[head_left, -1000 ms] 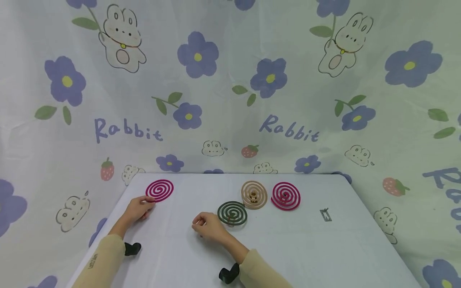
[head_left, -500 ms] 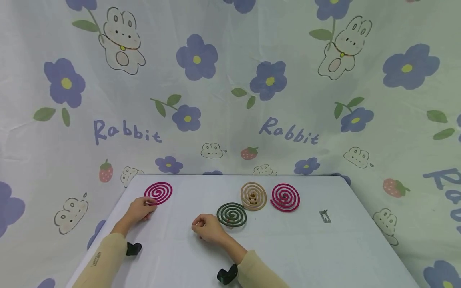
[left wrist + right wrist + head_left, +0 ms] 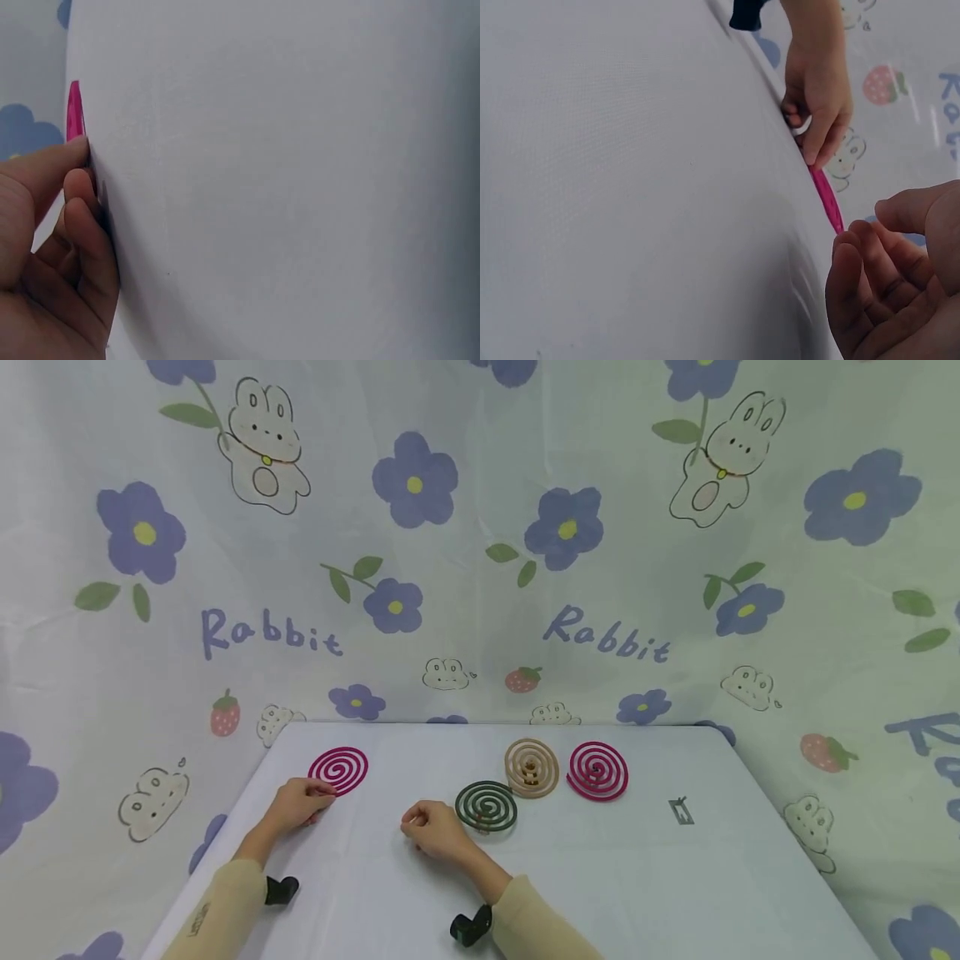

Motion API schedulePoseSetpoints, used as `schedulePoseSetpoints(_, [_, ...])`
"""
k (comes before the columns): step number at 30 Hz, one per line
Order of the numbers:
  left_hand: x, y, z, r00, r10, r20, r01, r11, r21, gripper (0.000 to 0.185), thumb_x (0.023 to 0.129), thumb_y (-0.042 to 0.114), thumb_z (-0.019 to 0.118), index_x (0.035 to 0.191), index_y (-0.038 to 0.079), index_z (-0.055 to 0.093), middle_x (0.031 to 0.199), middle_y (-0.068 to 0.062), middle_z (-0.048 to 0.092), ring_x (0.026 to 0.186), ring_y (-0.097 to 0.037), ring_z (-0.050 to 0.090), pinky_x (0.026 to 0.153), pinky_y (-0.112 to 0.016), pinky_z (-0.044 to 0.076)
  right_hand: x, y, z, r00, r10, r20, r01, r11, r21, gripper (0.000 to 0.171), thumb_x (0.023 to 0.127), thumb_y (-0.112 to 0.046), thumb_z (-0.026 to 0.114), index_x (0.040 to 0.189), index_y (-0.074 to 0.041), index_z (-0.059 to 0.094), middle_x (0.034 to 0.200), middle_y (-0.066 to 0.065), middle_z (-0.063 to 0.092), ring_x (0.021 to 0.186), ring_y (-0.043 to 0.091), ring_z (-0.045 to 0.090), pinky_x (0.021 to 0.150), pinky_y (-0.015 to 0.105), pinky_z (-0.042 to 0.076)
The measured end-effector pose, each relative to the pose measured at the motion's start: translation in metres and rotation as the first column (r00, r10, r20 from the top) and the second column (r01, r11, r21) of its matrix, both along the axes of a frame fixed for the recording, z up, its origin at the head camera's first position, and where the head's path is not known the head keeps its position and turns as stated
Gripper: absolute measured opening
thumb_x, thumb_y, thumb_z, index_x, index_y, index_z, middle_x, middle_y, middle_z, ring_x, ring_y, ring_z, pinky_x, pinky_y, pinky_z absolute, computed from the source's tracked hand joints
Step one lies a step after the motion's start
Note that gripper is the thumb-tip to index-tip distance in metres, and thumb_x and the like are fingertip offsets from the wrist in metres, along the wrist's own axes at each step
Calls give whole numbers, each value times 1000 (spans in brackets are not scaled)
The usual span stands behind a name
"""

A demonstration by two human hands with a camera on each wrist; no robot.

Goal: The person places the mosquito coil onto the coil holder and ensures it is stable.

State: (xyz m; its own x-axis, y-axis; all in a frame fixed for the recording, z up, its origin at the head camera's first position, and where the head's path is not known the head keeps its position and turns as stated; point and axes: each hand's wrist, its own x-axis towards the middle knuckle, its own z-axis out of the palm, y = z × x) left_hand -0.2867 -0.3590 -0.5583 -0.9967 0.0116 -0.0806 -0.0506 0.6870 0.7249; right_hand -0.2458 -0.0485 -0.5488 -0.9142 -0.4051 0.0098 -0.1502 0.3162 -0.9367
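Observation:
My left hand [image 3: 298, 803] pinches the near edge of a magenta mosquito coil [image 3: 337, 769] between thumb and fingers, at the left of the table. In the left wrist view that coil [image 3: 75, 112] shows edge-on past the fingertips. My right hand [image 3: 437, 831] holds nothing; its fingers are loosely bent, close to the white tabletop near the middle. Just right of it lies a dark green mosquito coil [image 3: 486, 807]. The right wrist view shows the left hand [image 3: 821, 105] gripping the magenta coil [image 3: 826, 199] beyond the right hand's fingertips.
Behind the green coil sits a tan coil [image 3: 531, 762] with a brassy holder at its centre, and right of that another magenta coil [image 3: 596, 770]. A small flat metal stand [image 3: 673, 810] lies farther right. A rabbit-print curtain [image 3: 480, 560] hangs behind the white table [image 3: 637, 885].
My left hand has drawn the magenta coil slightly nearer and to the right. The right hand and the other coils stay where they were.

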Motion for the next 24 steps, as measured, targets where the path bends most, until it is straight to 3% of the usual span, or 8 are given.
schedulePoseSetpoints(12, [25,12,4,1000,-15,5,15,999,-33,13,88,11,70,99,4,71,65,-3,58,53,-16,54,48,-26,46,-4,-1,5,999,-5,-40,7,999,43,4,90,-16,69,91,-12,68,72,-7,58,61,5,53,52,21,46])
schedulePoseSetpoints(24, [44,33,7,999,-40,-29,40,999,-13,8,86,8,72,93,4,72,61,-2,57,53,-16,53,47,-25,44,-11,3,9,991,25,-133,-15,997,76,17,87,-11,70,100,0,69,80,-8,62,73,4,55,65,21,49])
